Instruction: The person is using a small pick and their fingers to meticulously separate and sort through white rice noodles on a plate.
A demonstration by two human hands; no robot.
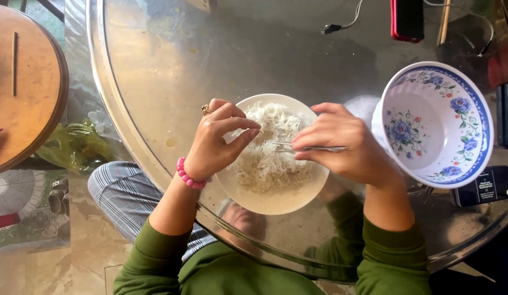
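- I see a round glass table (172, 65) filling most of the view, with a wooden round table (24, 82) off to the far left beyond its edge.
- At the right sits a tilted white bowl with blue flowers (415, 128), empty inside, just beside my right wrist.
- In the middle, near me, is the cream plate (276, 202) holding a heap of thin white shreds (267, 158).
- A red phone (407, 19) lies at the far right edge, and a dark phone (483, 186) lies near right, under the bowl's rim.
- My right hand (347, 145) is over the plate's right side, fingers pressed together around metal tweezers (308, 147) whose tips point left into the shreds.
- My left hand (218, 142) hovers over the plate's left rim, thumb and forefinger pinching together; what they pinch I cannot tell.
- A pink bead bracelet (187, 176) circles the left wrist, a ring (205, 110) sits on one finger.
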